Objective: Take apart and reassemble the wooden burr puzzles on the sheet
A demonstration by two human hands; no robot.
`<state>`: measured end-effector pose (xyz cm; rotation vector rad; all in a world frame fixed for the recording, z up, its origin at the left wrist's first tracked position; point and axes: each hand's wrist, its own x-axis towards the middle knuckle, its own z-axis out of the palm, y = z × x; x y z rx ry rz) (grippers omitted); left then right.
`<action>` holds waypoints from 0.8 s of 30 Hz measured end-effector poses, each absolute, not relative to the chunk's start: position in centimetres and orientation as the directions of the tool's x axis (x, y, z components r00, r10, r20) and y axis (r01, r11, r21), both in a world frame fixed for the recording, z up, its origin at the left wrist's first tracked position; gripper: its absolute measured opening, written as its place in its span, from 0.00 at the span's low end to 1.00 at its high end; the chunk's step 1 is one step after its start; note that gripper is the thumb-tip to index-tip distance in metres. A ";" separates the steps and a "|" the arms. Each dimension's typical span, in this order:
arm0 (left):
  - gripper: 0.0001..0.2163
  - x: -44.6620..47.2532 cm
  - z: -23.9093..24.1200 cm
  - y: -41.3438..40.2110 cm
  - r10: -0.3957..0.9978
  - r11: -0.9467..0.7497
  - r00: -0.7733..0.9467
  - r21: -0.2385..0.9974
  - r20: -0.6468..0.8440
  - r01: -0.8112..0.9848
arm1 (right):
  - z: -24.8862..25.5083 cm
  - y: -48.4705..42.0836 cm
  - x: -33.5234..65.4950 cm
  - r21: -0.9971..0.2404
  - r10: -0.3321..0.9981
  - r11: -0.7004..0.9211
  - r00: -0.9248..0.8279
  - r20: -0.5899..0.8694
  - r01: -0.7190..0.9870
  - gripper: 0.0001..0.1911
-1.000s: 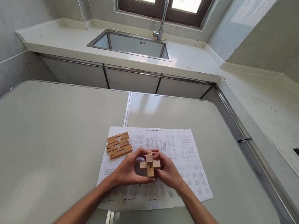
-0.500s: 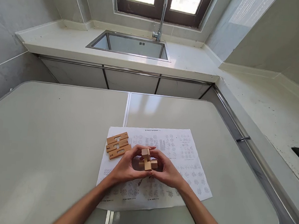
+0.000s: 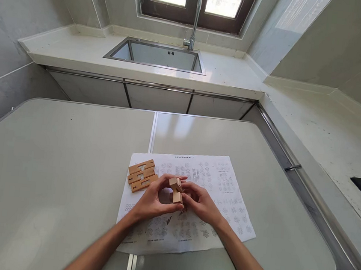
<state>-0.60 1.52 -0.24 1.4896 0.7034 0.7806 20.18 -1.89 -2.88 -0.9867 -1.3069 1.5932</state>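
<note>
Between both hands, above a printed sheet, is a small wooden burr puzzle [image 3: 175,185] of interlocked light-brown blocks. My left hand [image 3: 155,196] grips it from the left, thumb below and fingers behind. My right hand [image 3: 201,204] closes on its right side, with thumb and index finger pinching near the lower block; the fingers cover part of that side. Left of the hands, three flat wooden pieces with slots and numbers [image 3: 142,175] lie side by side on the upper left of the paper sheet [image 3: 233,209], which carries small line drawings.
The sheet lies on a pale table [image 3: 66,174] with a seam down its middle. Beyond it are a counter [image 3: 232,74] with a steel sink [image 3: 163,56] and a tap [image 3: 195,20]. Along the right runs another counter [image 3: 335,138] with a metal edge rail.
The puzzle has turned and tilted a little between the hands. My right thumb and fingers have shifted from cupping its side to pinching closer to the lower block.
</note>
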 end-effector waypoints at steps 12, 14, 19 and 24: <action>0.26 -0.8 -0.7 1.4 0.821 -0.094 0.566 0.996 0.071 0.011 | -2.6 -2.1 20.6 -0.979 0.950 -0.111 -0.309 -0.053 -0.173 0.19; 0.26 -0.7 -0.9 1.4 0.839 -0.098 0.539 0.995 0.072 0.019 | -2.6 -2.1 20.8 -0.977 0.957 -0.097 -0.288 -0.040 -0.188 0.19; 0.25 -0.5 -1.1 1.4 0.877 -0.171 0.465 0.984 0.124 0.059 | -2.5 -2.0 21.1 -0.991 0.992 0.005 -0.123 0.021 -0.133 0.18; 0.29 -0.1 -1.6 1.2 0.866 -0.373 0.441 0.893 0.237 0.252 | -2.9 -1.8 20.9 -0.995 0.997 0.047 0.058 0.052 0.084 0.14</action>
